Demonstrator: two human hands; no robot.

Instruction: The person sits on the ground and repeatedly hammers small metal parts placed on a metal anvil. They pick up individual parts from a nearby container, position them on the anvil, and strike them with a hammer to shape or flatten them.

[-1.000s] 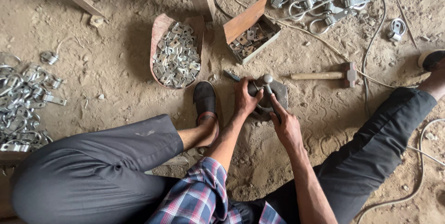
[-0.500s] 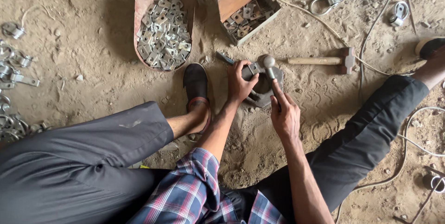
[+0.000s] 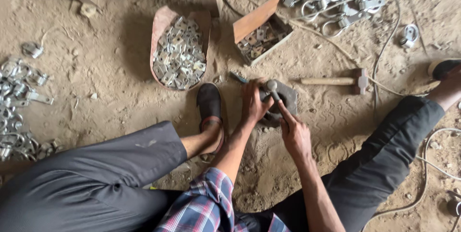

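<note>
The small hammer (image 3: 273, 90) is in my right hand (image 3: 295, 133); my fingers are closed around the lower end of its handle, and its round metal head stands just over the dark metal block (image 3: 287, 98) that lies in the sand between my legs. I take this block as my landmark. My left hand (image 3: 253, 101) rests on the left edge of the block, curled and pressing down on something small there; the piece itself is hidden under my fingers, so I cannot tell its shape, nor if the hand really pinches it or only holds it flat.

To do this step well, I think the left hand should keep the piece steady against the block with the fingertips away from the place where the head comes down. The strokes should be short and straight, coming from the wrist, because the head is very near to my left thumb.

Relative to my grip, the hammer head is up and a little to the left of my right hand, and it is nearly touching my left hand.

Behind the block and to its left lies a curved tray (image 3: 161, 30) full of small bent metal plates. Directly behind the block is an open cardboard box (image 3: 257, 18) with similar parts. To the right of the block, a bigger wooden-handled hammer (image 3: 333, 80) lies untouched on the ground. My sandal (image 3: 210, 102) is just left of the block.
</note>
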